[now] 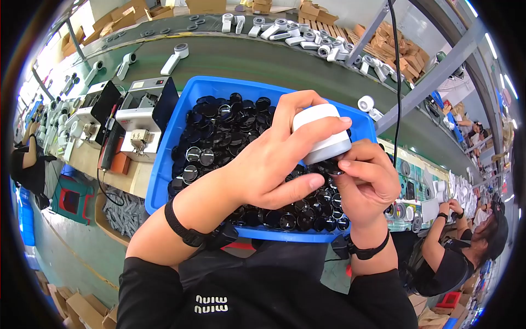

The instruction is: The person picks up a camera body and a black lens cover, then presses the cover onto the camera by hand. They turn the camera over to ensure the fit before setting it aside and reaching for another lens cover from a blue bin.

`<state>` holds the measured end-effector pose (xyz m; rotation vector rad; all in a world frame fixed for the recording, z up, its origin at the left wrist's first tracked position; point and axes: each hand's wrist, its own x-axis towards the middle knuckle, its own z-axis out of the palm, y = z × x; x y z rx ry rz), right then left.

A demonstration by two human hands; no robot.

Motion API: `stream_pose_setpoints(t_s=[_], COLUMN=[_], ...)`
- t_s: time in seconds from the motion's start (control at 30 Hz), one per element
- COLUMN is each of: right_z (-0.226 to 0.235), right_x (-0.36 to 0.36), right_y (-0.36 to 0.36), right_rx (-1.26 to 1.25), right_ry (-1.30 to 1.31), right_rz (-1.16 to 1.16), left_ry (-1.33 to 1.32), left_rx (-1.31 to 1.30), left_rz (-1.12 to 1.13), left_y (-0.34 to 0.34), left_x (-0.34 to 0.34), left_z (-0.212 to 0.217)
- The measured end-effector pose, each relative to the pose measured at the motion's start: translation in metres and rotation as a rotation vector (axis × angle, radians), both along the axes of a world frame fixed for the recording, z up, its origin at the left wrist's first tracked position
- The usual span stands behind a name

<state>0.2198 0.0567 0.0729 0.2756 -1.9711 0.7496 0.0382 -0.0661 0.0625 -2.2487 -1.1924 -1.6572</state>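
Observation:
My left hand (pixel 272 156) is closed around a round white housing with a grey lower band (pixel 327 136), holding it tilted above the bin. Below that band, the thumb and fingers of my right hand (pixel 370 178) pinch a small dark, glossy disc (pixel 332 166) close to the underside of the housing. Whether the disc sits in the housing or only touches it, I cannot tell. Under both hands stands a blue plastic bin (pixel 285 236), heaped with many shiny black round discs (pixel 216 129).
A white bench machine (pixel 143 118) stands left of the bin, with another (pixel 96 109) beside it. Beyond runs a green conveyor (pixel 230 63) carrying white handheld fans (pixel 175 58). A carton of grey parts (pixel 129 214) sits lower left. A co-worker (pixel 455 252) works at right; a black cable (pixel 398 82) hangs nearby.

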Motion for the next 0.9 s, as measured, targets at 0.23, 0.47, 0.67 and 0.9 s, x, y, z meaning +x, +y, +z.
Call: stream_pose_setpoints(t_s=[0.23,0.47,0.67,0.9], right_z=[0.001,0.000,0.013,0.012], right_x=[0.002,0.002,0.008,0.008], right_y=[-0.008,-0.005,-0.007,-0.010], right_rx=[-0.077,-0.001,0.159,0.179], right_ry=[-0.029,0.050,0.032,0.025], right_rz=[0.010,0.003,-0.059,-0.091], left_ry=[0.064,0.021,0.017,0.017], left_rx=[0.082,0.200,0.290,0.307], left_rz=[0.100,0.097,0.062,0.057], left_y=[0.001,-0.004,-0.002,0.000], left_x=[0.000,0.010,0.015,0.016], left_z=[-0.005,0.002,-0.001,-0.004])
